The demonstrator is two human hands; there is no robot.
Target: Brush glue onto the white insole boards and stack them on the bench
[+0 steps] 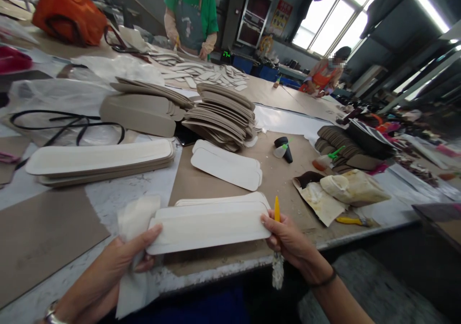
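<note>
- White strip (209,227) between hands, above brown paper (201,261).
- Left hand (111,264): pinching one end; bunched white sheets (139,218) could drag it askew.
- Right hand (293,240): pinching other end, brush (277,210) too (crusted bristles (277,271)); wrist roll might smear.

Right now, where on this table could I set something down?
Two patches look bare: the flat brown board at near left, nearer you than the long stack topped with white, and the brown paper between the rounded white pieces and the stained cream bundle. Farther back it is crowded with piled taupe pieces and crumpled clear plastic.
</note>
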